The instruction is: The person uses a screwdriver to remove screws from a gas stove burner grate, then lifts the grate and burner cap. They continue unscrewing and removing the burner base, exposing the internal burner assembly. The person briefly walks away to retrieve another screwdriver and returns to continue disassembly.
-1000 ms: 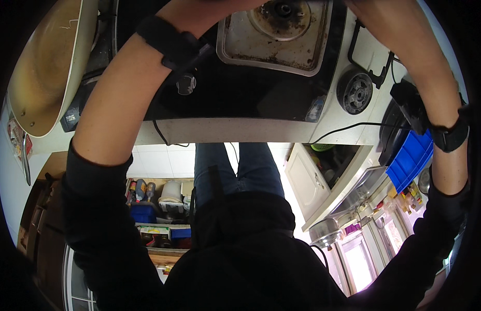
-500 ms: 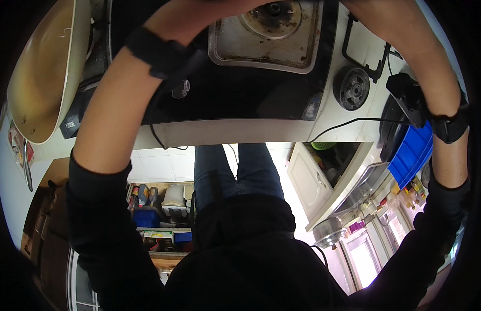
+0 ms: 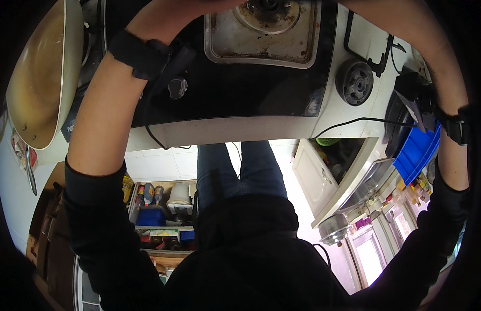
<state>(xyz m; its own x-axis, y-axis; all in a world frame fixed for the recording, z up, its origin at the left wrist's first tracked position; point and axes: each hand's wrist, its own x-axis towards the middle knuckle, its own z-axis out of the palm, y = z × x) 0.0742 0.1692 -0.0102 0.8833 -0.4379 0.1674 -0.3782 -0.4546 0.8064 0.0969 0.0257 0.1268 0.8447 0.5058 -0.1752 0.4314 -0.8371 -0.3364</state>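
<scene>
Both my arms reach up to the top edge, over a black glass gas hob (image 3: 240, 93) with a stained square metal burner tray (image 3: 253, 46). My left hand (image 3: 191, 10) is partly in view left of the tray's top, its fingers hidden beyond the frame. My right forearm crosses the upper right, above a black pan support (image 3: 375, 65) and a round dark burner part (image 3: 354, 83) on the white counter (image 3: 328, 111); that hand is out of view. I cannot tell what either hand touches.
A cream pan (image 3: 43, 72) leans at the left. A blue plastic tray (image 3: 414, 155) and cables are at the right. Below are an open cabinet door (image 3: 315, 181), a drawer of bottles and containers (image 3: 160, 207), and a steel pot (image 3: 334, 230).
My left wrist and forearm have shifted leftward; my right upper forearm has moved slightly right. The view of the hob and pan has shifted slightly.
</scene>
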